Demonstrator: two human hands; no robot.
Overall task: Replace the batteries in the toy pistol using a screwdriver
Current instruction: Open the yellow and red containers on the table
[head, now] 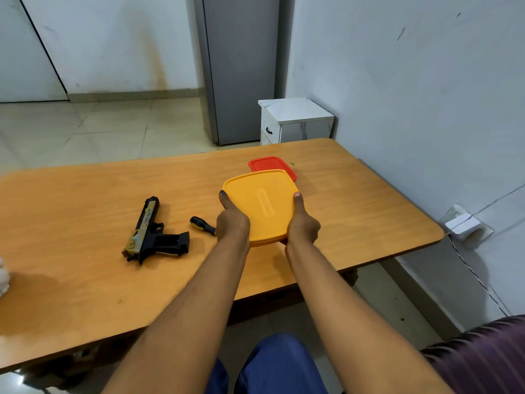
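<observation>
Steady the yellow container [260, 206] at centre frame, left hand [232, 220] and right hand [303, 223] gripping opposite edges (thumbs on lid), then pry evenly.

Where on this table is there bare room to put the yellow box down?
Bare wood lies right of the yellow box out to the table edge, and behind the toy pistol. It is crowded between pistol, screwdriver and left hand.
</observation>
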